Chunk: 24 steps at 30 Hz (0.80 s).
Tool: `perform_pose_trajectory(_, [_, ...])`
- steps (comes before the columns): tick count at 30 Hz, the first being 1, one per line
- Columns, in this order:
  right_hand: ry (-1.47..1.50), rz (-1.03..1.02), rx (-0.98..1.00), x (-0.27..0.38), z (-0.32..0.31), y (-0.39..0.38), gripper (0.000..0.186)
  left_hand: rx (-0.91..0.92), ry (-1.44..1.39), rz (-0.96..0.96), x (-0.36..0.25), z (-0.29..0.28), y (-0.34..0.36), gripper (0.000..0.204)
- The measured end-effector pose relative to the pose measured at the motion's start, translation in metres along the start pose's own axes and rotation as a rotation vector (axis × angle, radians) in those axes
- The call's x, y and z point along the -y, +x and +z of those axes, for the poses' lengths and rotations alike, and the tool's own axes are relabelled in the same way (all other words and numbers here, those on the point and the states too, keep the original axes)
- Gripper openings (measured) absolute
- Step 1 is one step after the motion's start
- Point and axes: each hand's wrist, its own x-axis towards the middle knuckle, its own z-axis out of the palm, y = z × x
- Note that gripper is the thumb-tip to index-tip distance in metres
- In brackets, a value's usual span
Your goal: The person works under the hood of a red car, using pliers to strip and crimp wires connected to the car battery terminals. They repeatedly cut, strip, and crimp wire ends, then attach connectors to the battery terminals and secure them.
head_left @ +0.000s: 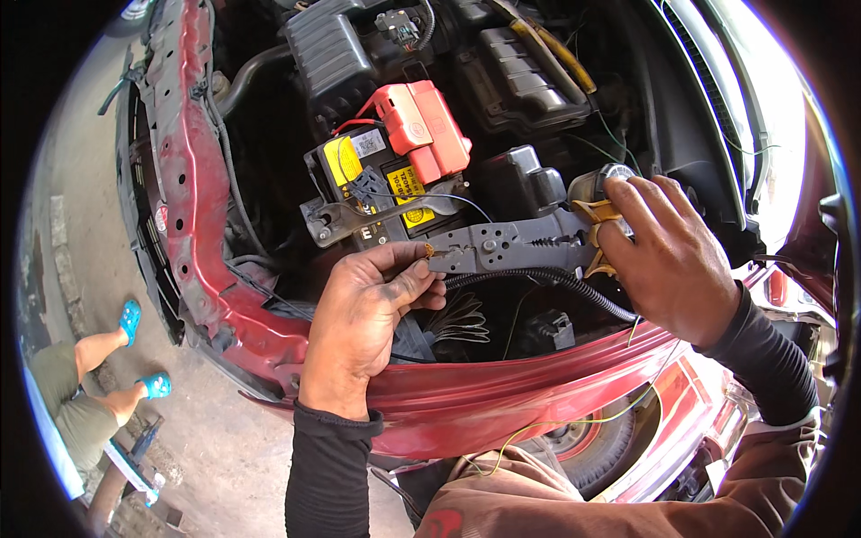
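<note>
My right hand [673, 260] is closed around the yellow handles of grey wire crimping pliers [502, 245], which lie level over the engine bay with their nose pointing left. At that nose, my left hand [354, 314] pinches a small brass-coloured terminal [430, 251] between thumb and fingers. The terminal touches the jaw tips; its exact seat between them is too small to make out. Just beyond the pliers sits a car battery [345, 166] with a metal hold-down bracket [386, 211]. A loose bundle of thin wires [462, 318] hangs beneath my left fingers.
A red plastic cover [421, 125] sits over the battery's far side. Black corrugated tubing [583, 289] runs under the pliers. The red fender [502, 377] lies between me and the bay. A thin yellow-green wire [538, 423] drapes over it. At left, a person's legs [99, 354] show.
</note>
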Motion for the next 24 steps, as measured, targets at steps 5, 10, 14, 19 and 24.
perform_pose_trajectory(5, [0.03, 0.039, 0.171, 0.0, -0.008, 0.0, 0.023, -0.039, 0.042, 0.017, 0.001, 0.0, 0.001, 0.023])
perform_pose_trajectory(10, [-0.095, 0.004, -0.039, 0.008, -0.006, -0.001, 0.022, -0.048, 0.055, 0.032, 0.0, 0.003, -0.001, 0.023])
perform_pose_trajectory(14, [-0.069, 0.006, -0.029, 0.006, -0.003, 0.0, 0.022, -0.039, 0.059, 0.023, 0.0, 0.002, 0.0, 0.022])
perform_pose_trajectory(19, [0.031, -0.01, 0.062, -0.003, -0.003, 0.002, 0.025, -0.011, 0.014, 0.015, 0.0, 0.002, 0.0, 0.023])
perform_pose_trajectory(24, [0.015, -0.063, 0.073, -0.009, -0.006, 0.007, 0.027, -0.011, 0.033, 0.029, 0.001, 0.002, -0.001, 0.023])
